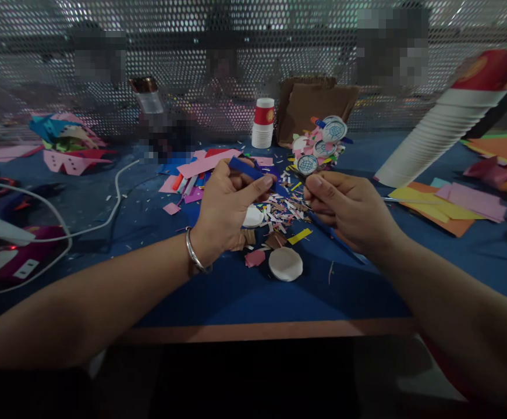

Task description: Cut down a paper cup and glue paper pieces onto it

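My left hand [227,201], with a silver bangle on its wrist, is closed around a strip of blue paper [247,169] held up over the blue table [236,291]. My right hand [347,206] is closed in a pinch close beside it, on another blue strip [336,235] that runs down toward the table. Under both hands lies a heap of small coloured paper scraps [279,212]. A white paper disc [285,263] lies flat just in front of the heap, and a second white disc [253,217] shows partly below my left hand.
A red-and-white paper cup stack [263,123] and a brown paper bag [314,105] stand at the back by a perforated metal screen. A long stack of white cups [436,137] lies at right above coloured sheets [449,203]. White cable [82,230] and tools lie left.
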